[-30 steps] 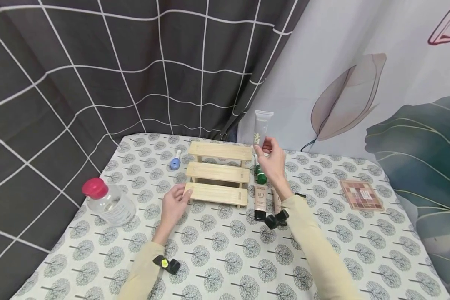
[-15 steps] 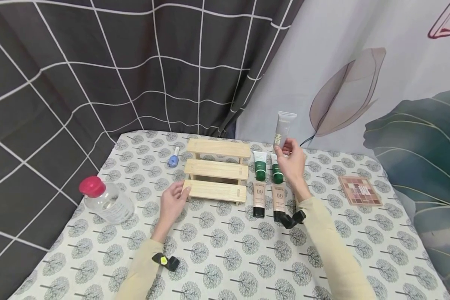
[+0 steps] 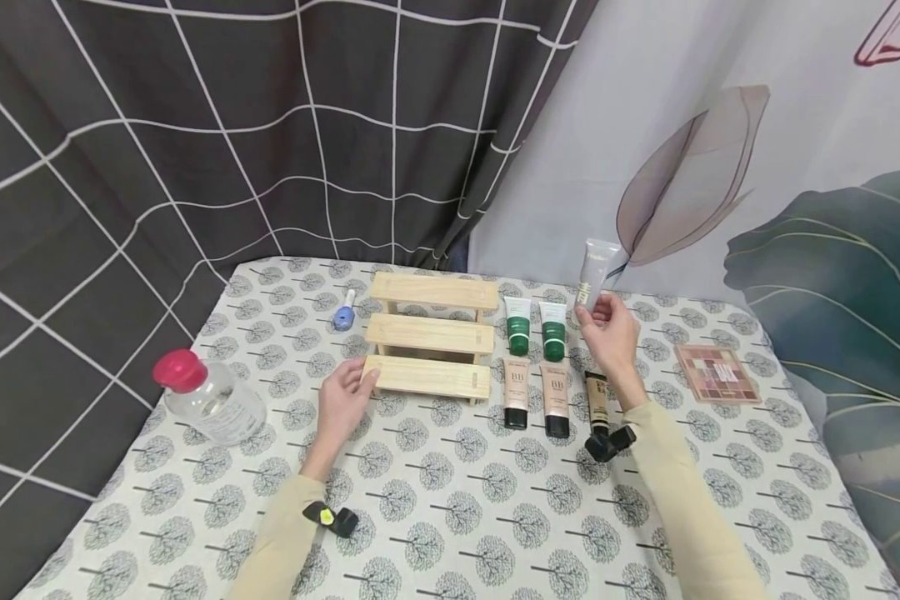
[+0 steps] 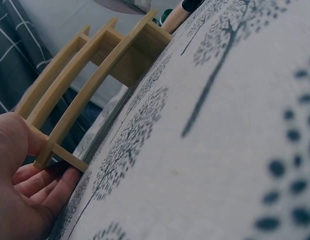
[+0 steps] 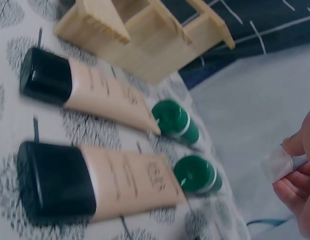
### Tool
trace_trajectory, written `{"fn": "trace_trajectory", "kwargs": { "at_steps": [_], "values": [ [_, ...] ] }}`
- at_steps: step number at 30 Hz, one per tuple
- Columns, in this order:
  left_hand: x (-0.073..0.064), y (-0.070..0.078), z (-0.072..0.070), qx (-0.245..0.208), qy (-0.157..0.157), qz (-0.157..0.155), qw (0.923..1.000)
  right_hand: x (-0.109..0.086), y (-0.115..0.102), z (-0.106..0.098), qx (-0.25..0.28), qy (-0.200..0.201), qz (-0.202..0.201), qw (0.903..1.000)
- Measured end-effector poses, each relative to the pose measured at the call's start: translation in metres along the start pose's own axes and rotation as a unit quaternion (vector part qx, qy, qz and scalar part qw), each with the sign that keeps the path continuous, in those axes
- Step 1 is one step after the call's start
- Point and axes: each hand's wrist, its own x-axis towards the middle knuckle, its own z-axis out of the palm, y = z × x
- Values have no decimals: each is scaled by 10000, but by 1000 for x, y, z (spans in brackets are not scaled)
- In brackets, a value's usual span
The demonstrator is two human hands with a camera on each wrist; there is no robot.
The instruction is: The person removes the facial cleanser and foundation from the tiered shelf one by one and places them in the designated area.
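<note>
Presently the right hand [image 3: 607,333] pinches a translucent grey plastic tube [image 3: 594,271] by its lower, capped end, fingers [image 5: 295,187] curled round it, holding it upright off the counter [image 3: 457,517], to the right of the pale three-step wooden riser [image 3: 429,337] and level with its upper steps. The left hand [image 3: 341,404] rests at the riser's front left corner, thumb on the lowest step and fingers [image 4: 40,182] under its edge, steadying it.

Just right of the riser lie two green-capped white tubes [image 3: 535,327], with two beige black-capped tubes [image 3: 536,392] in front of them and a darker black-and-gold tube [image 3: 597,400] further right. By judgement, the step in hand is the carrying of the grey tube; the next move calls for a controlled lowering, cap downward, and a loosened pinch only once the tube is supported.
</note>
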Motion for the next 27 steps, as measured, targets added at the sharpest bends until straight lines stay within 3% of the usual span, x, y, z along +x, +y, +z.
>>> {"fn": "trace_trajectory", "kwargs": {
  "at_steps": [14,27],
  "values": [
    [1,0,-1,24,57,-7,10000,-1,28,-12,-1025,-462,570,9920],
    [1,-1,0,-15,2,-60,10000,-2,46,-17,-1361,-1032,1093,9792]
  ]
}}
